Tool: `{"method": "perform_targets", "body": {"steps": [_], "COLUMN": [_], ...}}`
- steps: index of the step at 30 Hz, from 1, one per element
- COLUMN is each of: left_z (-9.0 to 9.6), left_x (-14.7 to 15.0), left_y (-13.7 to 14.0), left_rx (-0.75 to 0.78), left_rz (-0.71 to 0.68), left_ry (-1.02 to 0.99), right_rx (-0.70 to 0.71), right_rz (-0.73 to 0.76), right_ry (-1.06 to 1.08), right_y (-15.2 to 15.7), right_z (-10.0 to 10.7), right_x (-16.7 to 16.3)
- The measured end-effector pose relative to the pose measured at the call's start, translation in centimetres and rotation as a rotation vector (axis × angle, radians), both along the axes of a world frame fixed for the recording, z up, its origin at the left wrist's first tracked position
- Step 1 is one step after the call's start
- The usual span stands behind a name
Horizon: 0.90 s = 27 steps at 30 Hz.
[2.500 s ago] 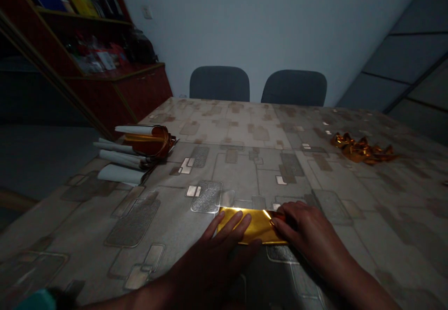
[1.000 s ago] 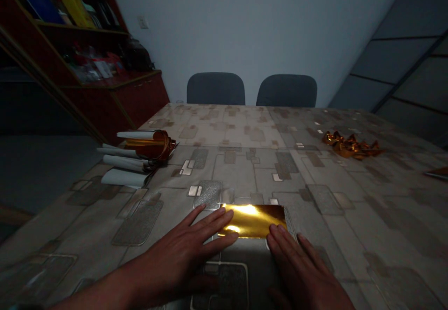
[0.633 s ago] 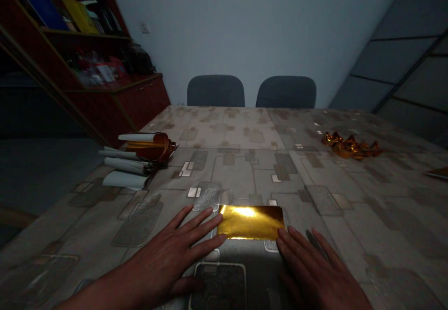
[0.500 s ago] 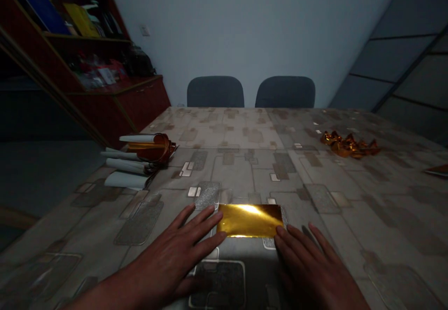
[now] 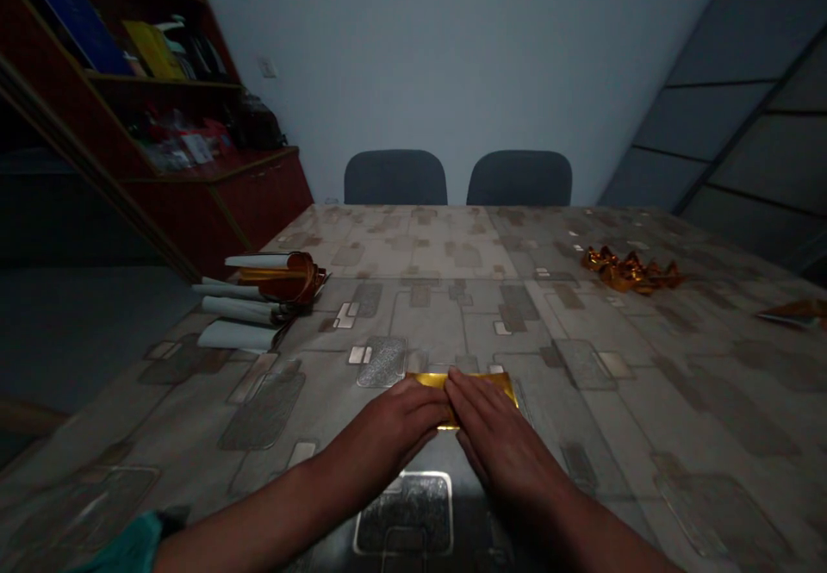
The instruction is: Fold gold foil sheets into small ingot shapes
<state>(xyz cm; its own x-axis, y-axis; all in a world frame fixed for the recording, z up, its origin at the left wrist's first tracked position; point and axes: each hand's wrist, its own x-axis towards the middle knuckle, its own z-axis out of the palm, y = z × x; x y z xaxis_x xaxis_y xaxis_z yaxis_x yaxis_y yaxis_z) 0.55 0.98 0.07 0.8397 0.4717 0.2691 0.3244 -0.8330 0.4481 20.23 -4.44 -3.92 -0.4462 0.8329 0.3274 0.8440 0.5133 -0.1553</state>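
Note:
A small rectangle of shiny gold foil paper (image 5: 430,379) lies flat on the table in front of me, largely covered by my hands. My left hand (image 5: 407,418) rests over its left part, fingers stretched out and close together. My right hand (image 5: 494,431) lies flat across its middle and right part, with its fingertips beside those of my left hand. Both palms face down, and neither hand grips the paper. The foil's far edge and right corner show past my fingers.
At the left lies a loose stack of curled foil sheets (image 5: 239,310) with pale backs. Crumpled or folded gold foil pieces (image 5: 630,273) sit at the far right, and another piece (image 5: 798,313) by the right edge. Two chairs (image 5: 395,178) stand behind the patterned tabletop (image 5: 452,246).
My hands have moved inward from the paper's left and right ends and now meet over its middle. The gold rectangle stays nearly in place. The view has shifted slightly.

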Motion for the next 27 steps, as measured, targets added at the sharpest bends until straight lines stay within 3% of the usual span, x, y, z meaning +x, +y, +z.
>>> {"method": "perform_targets", "body": {"steps": [5,10,21,27], "left_z": [-0.7,-0.9,1.1,1.8], "left_x": [-1.8,-3.4,-5.4,-3.5], "left_y": [0.2,0.2,0.2,0.7], "left_rx": [0.111,0.258,0.181,0.236], "left_rz": [0.027,0.043,-0.002,-0.001], "left_ry": [0.050,0.140,0.265,0.162], "right_rx": [-0.103,-0.106,-0.060,-0.123], "right_rz": [0.056,-0.004,-0.004,0.014], "right_ry": [-0.064,-0.139,-0.109,-0.041], "right_y": [-1.5,-2.2,-2.4,-0.7], "right_z": [0.3,1.1,1.3,2.5], "right_x": [1.8,3.7,5.8,6.0]}}
